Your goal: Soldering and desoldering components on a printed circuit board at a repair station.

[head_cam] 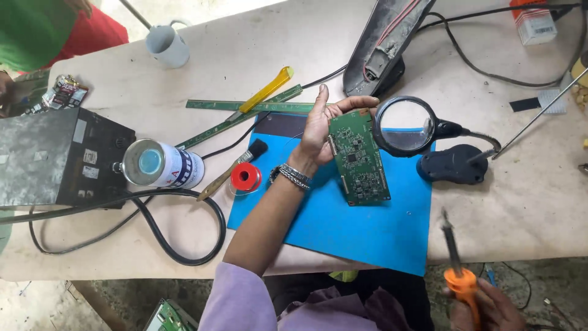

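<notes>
I see my left hand raised over the blue mat, its grip closed on the upper edge of a green circuit board, which tilts up off the mat just beside the magnifying lamp. My right hand sits low, off the bench edge, its grip wrapped around the orange handle of a soldering iron, tip pointing up toward the mat. A red solder spool lies near my left wrist.
</notes>
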